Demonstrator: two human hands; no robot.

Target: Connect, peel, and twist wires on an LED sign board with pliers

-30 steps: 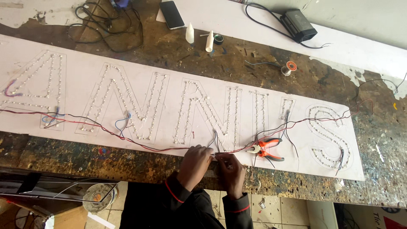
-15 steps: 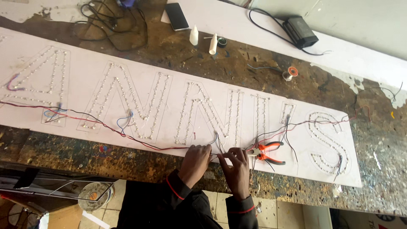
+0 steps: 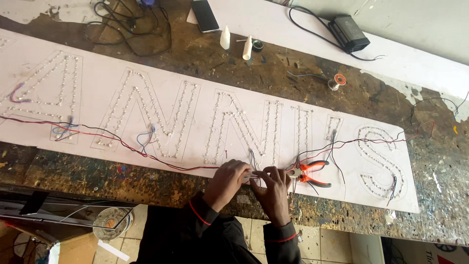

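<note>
My left hand (image 3: 228,178) and my right hand (image 3: 273,188) meet at the near edge of a long white sign panel (image 3: 107,93). Both pinch the ends of thin red and black wires (image 3: 161,162) that run along the panel's lower edge. The panel bears large letter outlines filled with rows of small white lights. Orange-handled pliers (image 3: 309,173) lie on the panel just right of my right hand. Dark sleeves with red cuffs cover both my forearms.
The panel rests on a stained, worn workbench (image 3: 298,73). At the back lie a phone (image 3: 204,15), two white glue bottles (image 3: 236,43), a solder spool (image 3: 337,81), a black power box (image 3: 349,33) and tangled black cable (image 3: 127,24). A wire reel (image 3: 112,223) sits below the bench.
My hands have stayed together on the wires near the pliers. The view has shifted slightly, and my right hand has turned a little over the wire ends.
</note>
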